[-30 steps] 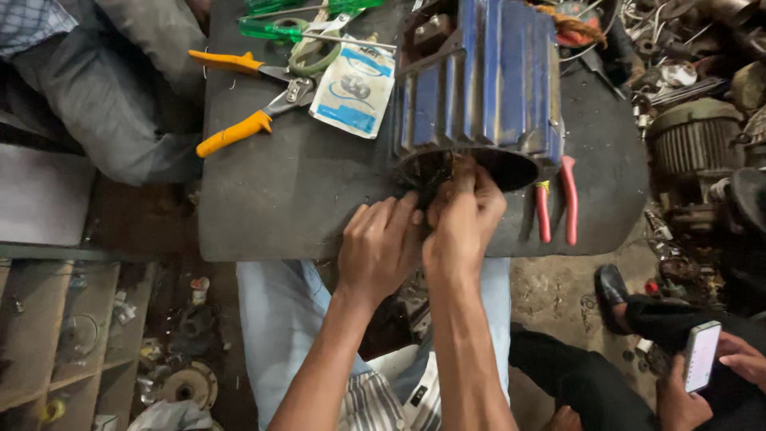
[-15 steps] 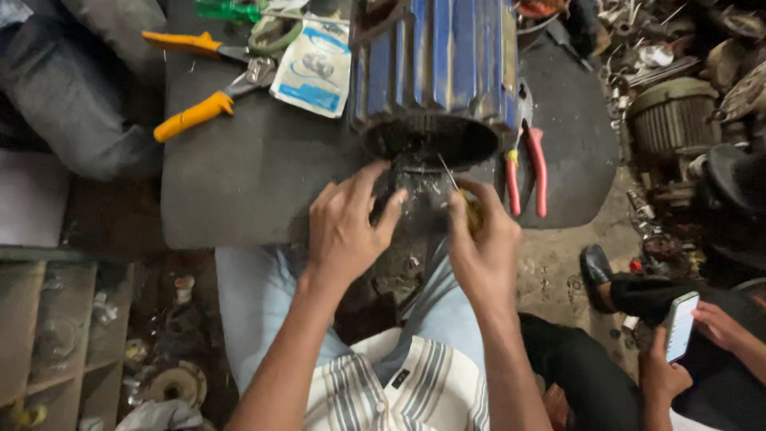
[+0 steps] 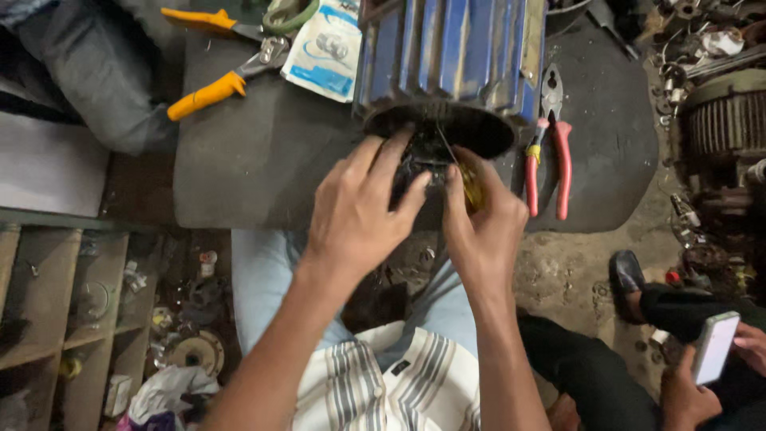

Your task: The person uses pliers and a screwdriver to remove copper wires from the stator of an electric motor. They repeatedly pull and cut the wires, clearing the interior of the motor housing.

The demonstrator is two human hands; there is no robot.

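Both hands work at the open mouth of a blue motor housing (image 3: 447, 60) on a dark workbench (image 3: 263, 160).

Left hand (image 3: 359, 211) curls its fingers over the rim; right hand (image 3: 483, 219) pinches what looks like a yellowish piece. Red-handled pliers (image 3: 549, 148) lie just beside.

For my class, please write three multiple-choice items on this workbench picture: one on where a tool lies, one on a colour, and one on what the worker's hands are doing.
1. Where do the red-handled pliers lie?
A. On the table, right of the blue motor housing
B. On the wooden shelves
C. In the left hand

2. What colour are the handles of the cutters at the table's far left?
A. Green
B. Orange-yellow
C. Black

3. What are the left hand and right hand doing?
A. Resting on the lap
B. Holding a phone
C. Working at the housing's open end

Answers: 1 A, they lie flat on the dark table beside the housing. 2 B, both handles are orange-yellow. 3 C, both hands' fingers are at the dark round opening.
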